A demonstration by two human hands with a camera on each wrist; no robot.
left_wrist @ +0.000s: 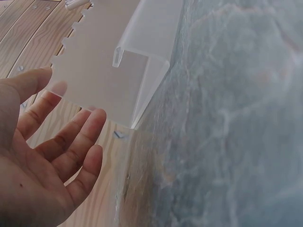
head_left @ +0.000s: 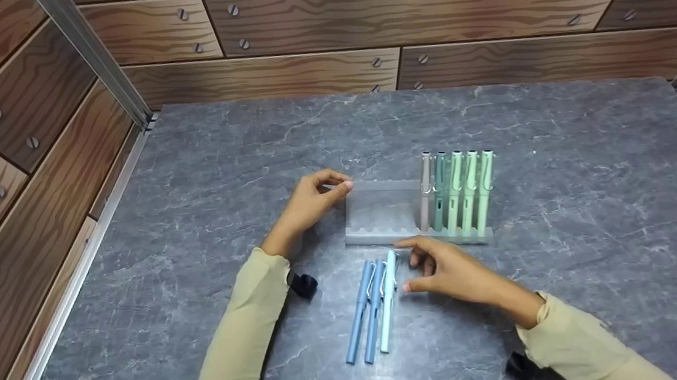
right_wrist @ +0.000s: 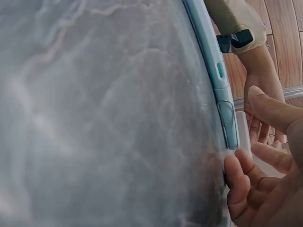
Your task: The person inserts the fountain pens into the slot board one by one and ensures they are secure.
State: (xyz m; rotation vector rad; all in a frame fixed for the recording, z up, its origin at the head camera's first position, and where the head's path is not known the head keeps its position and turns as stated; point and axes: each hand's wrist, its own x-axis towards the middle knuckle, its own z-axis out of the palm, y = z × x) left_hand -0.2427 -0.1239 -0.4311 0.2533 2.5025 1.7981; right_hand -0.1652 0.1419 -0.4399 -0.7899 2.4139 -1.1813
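Note:
A frosted clear pen stand [head_left: 381,210] sits on the table, with a grey-brown pen [head_left: 425,192], a dark green pen [head_left: 439,190] and three mint-green pens [head_left: 469,192] upright at its right end. My left hand [head_left: 308,203] pinches the stand's upper left corner; in the left wrist view, thumb and index finger lie on either side of the panel [left_wrist: 94,61]. Below the stand lie two blue pens [head_left: 365,312] and one pale aqua pen [head_left: 388,302], side by side. Just right of the aqua pen's clip end [right_wrist: 227,118], my right hand [head_left: 451,270] holds nothing, thumb and fingers apart.
Grey marbled tabletop [head_left: 228,165] surrounds the stand and pens. Wood-patterned panels [head_left: 301,23] close off the back and left side, with a metal post [head_left: 83,45] at the back left corner. A dark wrist camera [head_left: 304,285] shows under the left sleeve.

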